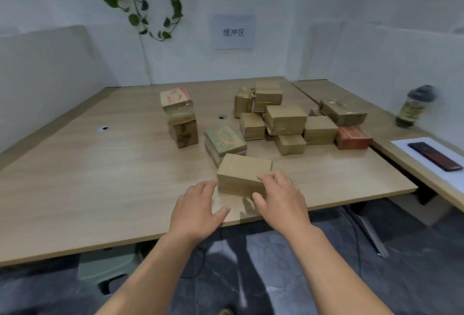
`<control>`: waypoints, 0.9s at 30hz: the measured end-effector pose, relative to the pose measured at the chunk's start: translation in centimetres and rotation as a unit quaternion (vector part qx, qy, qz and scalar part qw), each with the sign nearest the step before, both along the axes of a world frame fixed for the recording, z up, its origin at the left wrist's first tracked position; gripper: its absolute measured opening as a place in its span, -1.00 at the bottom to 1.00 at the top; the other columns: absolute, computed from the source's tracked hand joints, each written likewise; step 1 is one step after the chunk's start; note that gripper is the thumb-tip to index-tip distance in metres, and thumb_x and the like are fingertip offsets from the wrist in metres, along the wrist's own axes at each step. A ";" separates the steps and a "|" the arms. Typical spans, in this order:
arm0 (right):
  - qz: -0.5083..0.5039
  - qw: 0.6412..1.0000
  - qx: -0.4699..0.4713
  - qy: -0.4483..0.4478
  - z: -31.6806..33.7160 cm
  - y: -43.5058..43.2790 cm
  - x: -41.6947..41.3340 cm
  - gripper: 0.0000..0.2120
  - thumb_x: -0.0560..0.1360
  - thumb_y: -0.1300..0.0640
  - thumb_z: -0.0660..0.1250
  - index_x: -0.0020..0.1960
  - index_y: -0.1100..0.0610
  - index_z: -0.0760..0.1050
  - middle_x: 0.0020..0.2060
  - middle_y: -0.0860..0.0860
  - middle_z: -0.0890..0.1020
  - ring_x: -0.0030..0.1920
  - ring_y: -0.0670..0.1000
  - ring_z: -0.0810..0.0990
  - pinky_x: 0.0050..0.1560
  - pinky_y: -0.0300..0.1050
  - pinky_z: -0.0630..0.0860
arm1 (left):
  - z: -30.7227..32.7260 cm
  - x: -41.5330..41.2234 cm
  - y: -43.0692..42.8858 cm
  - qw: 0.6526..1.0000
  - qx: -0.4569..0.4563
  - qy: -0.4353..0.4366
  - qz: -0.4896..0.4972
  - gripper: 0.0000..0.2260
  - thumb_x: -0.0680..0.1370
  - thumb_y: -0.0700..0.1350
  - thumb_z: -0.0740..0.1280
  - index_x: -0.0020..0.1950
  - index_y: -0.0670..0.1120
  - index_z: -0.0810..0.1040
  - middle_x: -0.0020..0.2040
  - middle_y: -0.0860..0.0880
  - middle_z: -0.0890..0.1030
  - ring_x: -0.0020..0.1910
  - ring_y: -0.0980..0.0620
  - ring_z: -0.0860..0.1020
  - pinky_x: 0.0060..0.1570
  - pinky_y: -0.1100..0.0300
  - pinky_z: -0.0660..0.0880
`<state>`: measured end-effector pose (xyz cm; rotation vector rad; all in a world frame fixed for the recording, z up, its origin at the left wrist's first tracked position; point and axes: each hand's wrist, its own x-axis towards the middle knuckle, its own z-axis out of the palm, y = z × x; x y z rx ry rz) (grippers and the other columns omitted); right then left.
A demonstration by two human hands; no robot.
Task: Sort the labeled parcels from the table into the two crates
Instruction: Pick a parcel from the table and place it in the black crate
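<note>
1. Wood-grain table (75, 176): its left half lies bare, with wide room out to the front edge.
2. Heap of parcels (286, 119) crowds the far right side.
3. Plain brown parcel (241, 174) sits alone near the front edge.
4. Right hand (281, 196): grip closed over that parcel's right end, thumb on its front face.
5. Left hand (198, 204): grip open, fingers straight beside the parcel's left end.
</note>
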<state>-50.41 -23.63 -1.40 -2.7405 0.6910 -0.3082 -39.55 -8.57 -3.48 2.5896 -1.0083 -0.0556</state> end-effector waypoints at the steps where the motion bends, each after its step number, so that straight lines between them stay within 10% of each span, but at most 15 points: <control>1: -0.007 1.000 0.001 0.003 -0.2 -1.0 0.3 -0.57 0.59 -0.02 0.19 0.45 0.01 0.30 0.28 -0.01 0.40 0.31 0.02 0.36 0.27 -0.08 0.34 | -0.1 0.6 -1.1 1.000 0.003 0.002 -0.007 -0.37 0.54 0.22 0.22 0.53 0.05 0.13 0.48 0.05 0.28 0.43 0.02 0.25 0.35 0.14 0.23; 27: -0.118 0.991 0.029 0.050 -2.1 -27.9 13.3 -0.53 0.59 -0.02 0.18 0.49 -0.02 0.25 0.35 -0.03 0.35 0.30 0.00 0.39 0.19 -0.10 0.40 | 0.1 16.3 -29.5 0.995 -0.016 0.069 -0.072 -0.34 0.56 0.21 0.22 0.56 0.03 0.05 0.52 0.02 0.22 0.48 0.04 0.18 0.41 0.12 0.18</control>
